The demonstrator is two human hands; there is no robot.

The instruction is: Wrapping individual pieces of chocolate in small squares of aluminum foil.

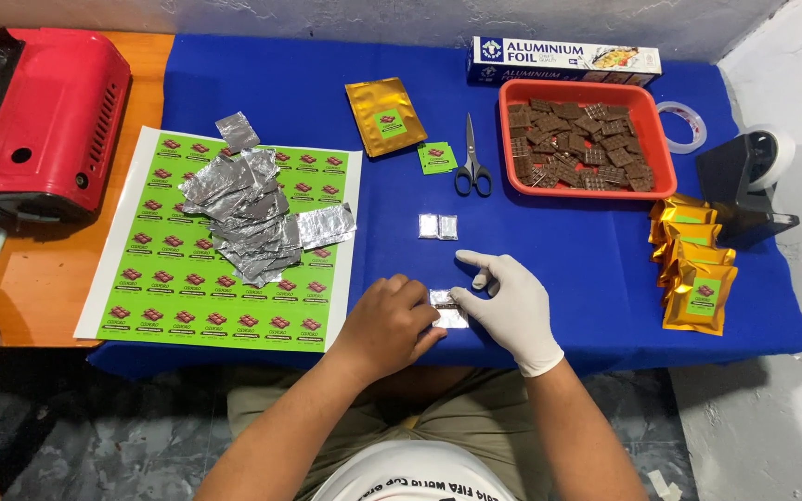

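Left hand [390, 323] bare, fingers curled onto foil-wrapped piece [447, 311] at table's near edge. Gloved right hand [507, 301] pinches its other side, index finger out. Two wrapped pieces [438, 226] just beyond, nothing between. Scissors [472, 167] farther back. Foil squares [243, 209] on green sticker sheet [169, 278] left; red tray of chocolate [647, 176], gold pouches [693, 264] right.

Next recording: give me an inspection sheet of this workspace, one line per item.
Surface: blue cloth over a table.
Job's things: foil piece under both hands; two wrapped pieces; red tray of chocolate.
Clutter: label sheet, foil scraps, scissors, gold pouches, foil box, tape.
Hands: left hand bare, right hand gloved, both on the foil.
Cables: nothing seen.
Surroundings: red stove, grey wall.
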